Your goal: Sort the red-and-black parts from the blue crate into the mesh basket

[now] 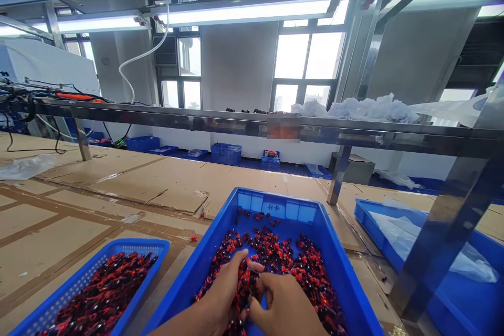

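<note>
- Where the cardboard-covered bench (pixel 71 231) runs to the lower left, a blue perforated basket (pixel 129 251) sits heaped with small red-and-black parts (pixel 98 294), too tangled to make out their exact form.
- Just right of the basket stands a deeper blue plastic crate (pixel 275 197). The same parts lie thickly across its near half and thin to scattered pieces toward its far wall.
- Inside the crate, the left hand (pixel 220 294) is the one nearer the basket. Its fingers (pixel 236 265) curl down over a clump of parts, but whether they pinch any single piece cannot be told.
- Beside it, the right hand (pixel 285 307) reaches in from the side nearer the tray. Its fingers (pixel 268 286) are slightly spread and curved, with the tips sunk among the parts.
- That clump sits between the two hands, touching both, with the main heap running ahead and to either side. No single piece shows a clear long axis, and neither hand is plainly nearer it.
- Farther right, past the crate, a blue tray (pixel 366 209) holds a white plastic sheet (pixel 429 236), and a steel post (pixel 444 252) of the overhead frame rises in front of it.
</note>
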The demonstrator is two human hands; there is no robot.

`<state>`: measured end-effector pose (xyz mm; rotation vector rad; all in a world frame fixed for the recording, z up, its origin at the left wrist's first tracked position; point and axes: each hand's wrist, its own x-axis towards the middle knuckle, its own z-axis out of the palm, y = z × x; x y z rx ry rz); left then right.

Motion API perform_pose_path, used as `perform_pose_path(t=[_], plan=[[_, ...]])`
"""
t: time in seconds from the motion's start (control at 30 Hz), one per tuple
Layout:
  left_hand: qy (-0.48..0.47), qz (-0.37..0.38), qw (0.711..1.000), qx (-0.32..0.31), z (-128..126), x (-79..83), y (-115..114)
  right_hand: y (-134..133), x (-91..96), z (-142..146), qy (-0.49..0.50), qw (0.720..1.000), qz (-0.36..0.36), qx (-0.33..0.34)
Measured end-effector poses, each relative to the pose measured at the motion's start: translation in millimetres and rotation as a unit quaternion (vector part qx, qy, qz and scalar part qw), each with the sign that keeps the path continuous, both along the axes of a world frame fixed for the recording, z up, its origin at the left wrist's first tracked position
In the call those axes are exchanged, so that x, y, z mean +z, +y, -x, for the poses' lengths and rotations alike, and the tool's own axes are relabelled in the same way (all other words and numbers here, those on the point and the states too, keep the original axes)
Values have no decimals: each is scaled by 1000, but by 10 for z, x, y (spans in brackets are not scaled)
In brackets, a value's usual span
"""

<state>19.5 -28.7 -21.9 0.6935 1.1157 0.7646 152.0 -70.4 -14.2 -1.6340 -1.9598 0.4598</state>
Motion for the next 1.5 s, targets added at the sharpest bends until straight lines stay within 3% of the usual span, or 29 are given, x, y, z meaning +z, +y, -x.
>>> perform_pose_path(t=[0.1, 0.23, 0.4, 0.87, 0.93, 1.0, 1.03, 1.07, 1.17, 1.2, 1.23, 1.27, 1.3, 1.37, 1.43, 1.5], plan=[[-34, 1, 999, 6, 37, 34, 23, 46, 30, -60, 19, 997, -46, 54], [-54, 0, 999, 7, 94, 63, 56, 87, 83, -151, 28, 973, -175, 147], [-58, -19, 998, -3, 110, 83, 39, 81, 99, -185, -1, 950, -267, 165], [-58, -24, 997, -41, 114, 144, 10, 42, 107, -169, 37, 968, -221, 114], [-58, -24, 997, -54, 112, 155, 4, 23, 124, -165, 69, 974, -194, 100], [-64, -25, 996, -61, 112, 156, 4, 13, 144, -175, 170, 971, -135, 97], [-64, -23, 996, -62, 112, 153, 6, 14, 154, -185, 259, 956, -86, 109], [-63, -19, 996, -62, 113, 150, 9, 20, 163, -197, 366, 922, -28, 127], [-50, -8, 997, -61, 109, 149, 7, 60, 190, -230, 625, 747, 141, 175], [-46, -8, 997, -63, 105, 153, 2, 78, 195, -233, 663, 708, 173, 173], [-42, -8, 997, -68, 101, 158, -5, 95, 195, -229, 676, 692, 194, 161], [-41, -7, 996, -73, 96, 163, -14, 112, 188, -220, 668, 700, 210, 141], [-41, -5, 996, -78, 90, 167, -23, 126, 175, -205, 642, 726, 217, 116], [-34, 6, 995, -90, 77, 169, -42, 144, 136, -169, 539, 819, 187, 70], [-22, 18, 994, -101, 65, 167, -56, 142, 99, -140, 384, 917, 97, 52], [-9, 21, 994, -107, 55, 168, -64, 124, 87, -132, 239, 969, 6, 59]])
